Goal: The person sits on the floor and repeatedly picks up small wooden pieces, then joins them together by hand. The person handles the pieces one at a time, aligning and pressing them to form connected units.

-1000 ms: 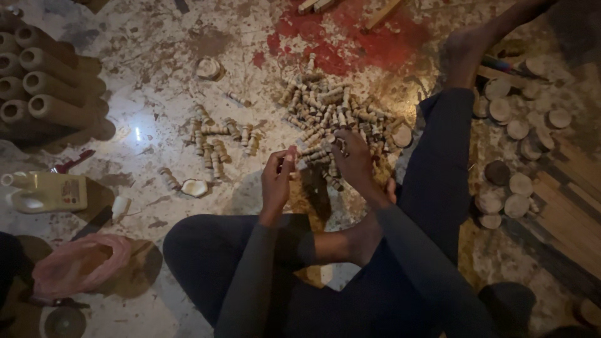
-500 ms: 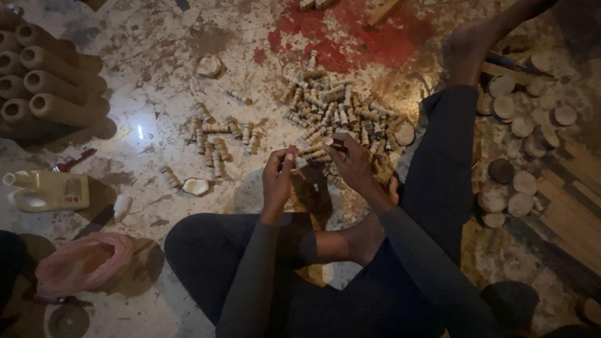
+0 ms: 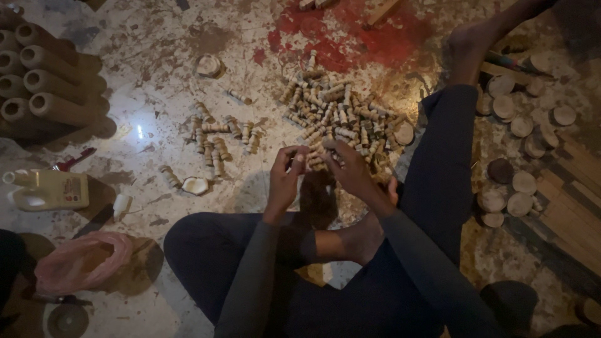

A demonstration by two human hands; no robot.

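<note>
I sit on the floor with my legs folded. My left hand (image 3: 285, 178) and my right hand (image 3: 350, 169) meet in front of me at the near edge of a big pile of small turned wooden pieces (image 3: 341, 116). Both hands pinch one small wooden piece (image 3: 311, 156) between their fingertips. A smaller group of the same wooden pieces (image 3: 219, 141) lies to the left of my hands, spread on the floor.
Stacked wooden cylinders (image 3: 44, 87) lie at the far left. A pale plastic bottle (image 3: 47, 188) and a pink plastic bag (image 3: 81, 260) sit at the near left. Round wooden discs (image 3: 519, 131) and wooden strips (image 3: 570, 206) cover the floor at right. Red stain (image 3: 357, 31) marks the far floor.
My hands have stayed together at the pile's near edge, shifting only slightly while working the small piece between the fingers.
</note>
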